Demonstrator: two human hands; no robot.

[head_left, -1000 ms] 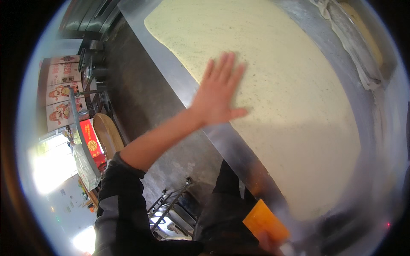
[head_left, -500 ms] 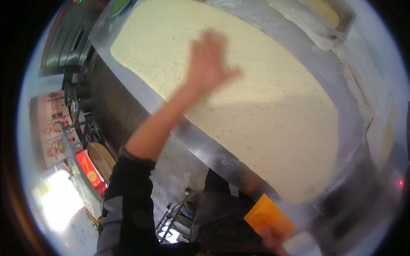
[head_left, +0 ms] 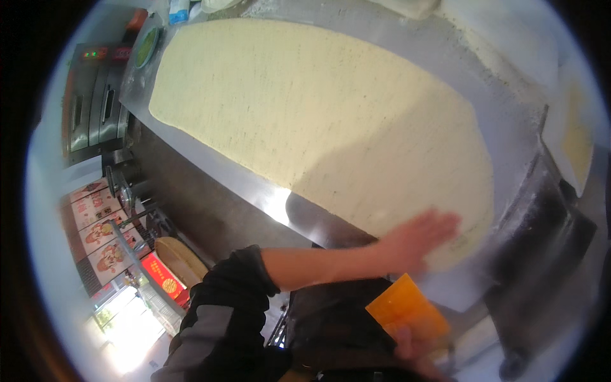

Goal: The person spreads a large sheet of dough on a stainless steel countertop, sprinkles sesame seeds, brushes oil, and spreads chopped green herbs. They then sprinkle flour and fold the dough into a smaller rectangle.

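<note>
A wide, thin sheet of pale dough with dark specks lies flat over most of the metal worktop. My left hand, slightly blurred, is stretched out flat over the near right end of the dough, fingers extended and holding nothing. Whether the palm touches the surface I cannot tell. Close to my body, below the worktop's front edge, my right hand grips a flat orange dough scraper. The scraper hides part of that hand's fingers.
A bowl of something green stands at the worktop's far left corner, near a metal oven. To the left are a brown oval basket and a red box. A white tray with yellowish contents sits at the right.
My left hand has swept from the middle of the dough to its near right end. The right hand still holds the scraper, almost in the same place. The view has shifted.
</note>
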